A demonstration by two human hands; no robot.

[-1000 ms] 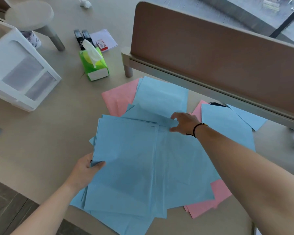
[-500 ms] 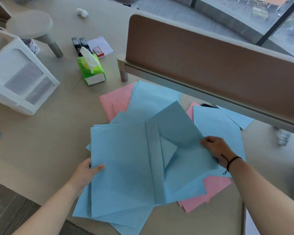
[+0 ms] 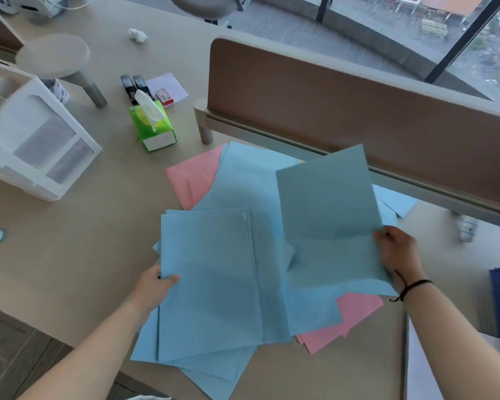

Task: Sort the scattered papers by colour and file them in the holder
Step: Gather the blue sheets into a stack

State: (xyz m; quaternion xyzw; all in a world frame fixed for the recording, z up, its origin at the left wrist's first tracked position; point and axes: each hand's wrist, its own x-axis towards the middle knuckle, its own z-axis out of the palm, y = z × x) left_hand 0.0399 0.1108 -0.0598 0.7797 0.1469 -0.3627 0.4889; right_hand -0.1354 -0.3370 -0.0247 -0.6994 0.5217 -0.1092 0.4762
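On the surface point(image 3: 70, 255) before you, your left hand point(image 3: 153, 287) pinches a blue stack point(image 3: 211, 284) at its nine o'clock edge; your right hand point(image 3: 399, 255) grips a lifted blue sheet point(image 3: 326, 209). Pink papers point(image 3: 194, 177) lie beneath. At ten o'clock stands the white holder point(image 3: 38, 145).

On the desk point(image 3: 70, 226) right of the white holder point(image 3: 32, 145), the left hand point(image 3: 153, 287) grips a blue stack point(image 3: 211, 284) while the right hand point(image 3: 399, 255) lifts one blue sheet point(image 3: 329, 215) above pink papers point(image 3: 194, 177).
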